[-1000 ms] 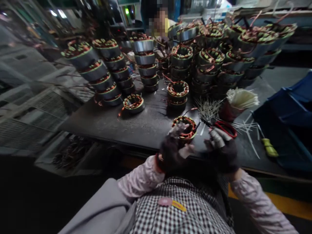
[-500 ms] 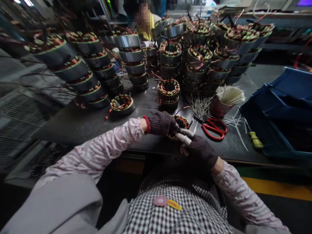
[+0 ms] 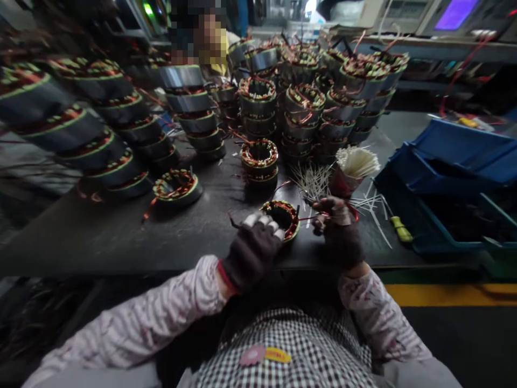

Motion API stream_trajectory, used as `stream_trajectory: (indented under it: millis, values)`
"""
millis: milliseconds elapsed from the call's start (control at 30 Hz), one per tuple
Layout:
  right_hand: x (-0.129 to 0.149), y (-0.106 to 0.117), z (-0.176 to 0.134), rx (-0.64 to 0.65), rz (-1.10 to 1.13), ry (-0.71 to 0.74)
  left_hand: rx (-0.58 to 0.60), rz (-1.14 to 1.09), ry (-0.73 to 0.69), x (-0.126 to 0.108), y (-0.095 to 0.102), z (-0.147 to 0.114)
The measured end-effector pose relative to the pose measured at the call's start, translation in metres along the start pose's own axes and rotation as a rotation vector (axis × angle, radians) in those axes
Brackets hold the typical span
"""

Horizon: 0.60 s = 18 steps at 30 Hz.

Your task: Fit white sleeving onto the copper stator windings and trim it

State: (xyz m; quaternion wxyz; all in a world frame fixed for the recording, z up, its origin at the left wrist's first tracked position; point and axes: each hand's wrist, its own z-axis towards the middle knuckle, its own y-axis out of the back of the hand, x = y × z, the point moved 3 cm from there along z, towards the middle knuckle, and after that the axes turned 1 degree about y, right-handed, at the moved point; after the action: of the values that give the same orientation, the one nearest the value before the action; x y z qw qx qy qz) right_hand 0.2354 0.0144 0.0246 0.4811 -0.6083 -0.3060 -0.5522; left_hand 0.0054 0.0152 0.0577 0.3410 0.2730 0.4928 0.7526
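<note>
A wound motor stator (image 3: 296,229), a ring with copper windings and a yellow-green edge, lies near the table's front. My left hand (image 3: 255,249), in a dark glove with white-taped fingertips, grips its near-left rim; a dark lead sticks out beside the fingers. To the right of the ring, my right hand (image 3: 341,233) is closed in a pinch. A thin reddish wire (image 3: 307,218) runs from the stator to its fingertips. Red-handled scissors (image 3: 355,211) are mostly hidden behind this hand; whether it touches them, I cannot tell.
Stacked stators (image 3: 258,102) line the back, with another single stator (image 3: 177,187) at left. White ties (image 3: 313,180) lie loose and fill a red cup (image 3: 343,183). A yellow-handled tool (image 3: 401,229) lies beside blue bins (image 3: 420,215). A person (image 3: 218,59) is across the table.
My hands, close together over the stator before, have separated. The left now rests on its near-left rim, while the right has moved right and up with the wire. The view has turned rightward.
</note>
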Motion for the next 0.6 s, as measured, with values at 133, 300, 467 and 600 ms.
stream_trajectory:
  millis: [133,300,467,600]
  values:
    - [0.044,0.041,0.038,-0.305,-0.472,0.348,-0.222,-0.020,0.114,0.002,-0.025,-0.030]
    - [0.062,0.040,0.099,-0.275,-1.072,0.420,-0.286,-0.266,0.101,0.035,-0.033,-0.028]
    - [0.050,0.036,0.116,-0.272,-1.027,0.447,-0.105,-0.548,0.056,0.036,-0.027,-0.005]
    - [0.050,0.053,0.109,-0.340,-0.829,0.597,-0.124,-0.526,0.178,0.010,-0.031,0.001]
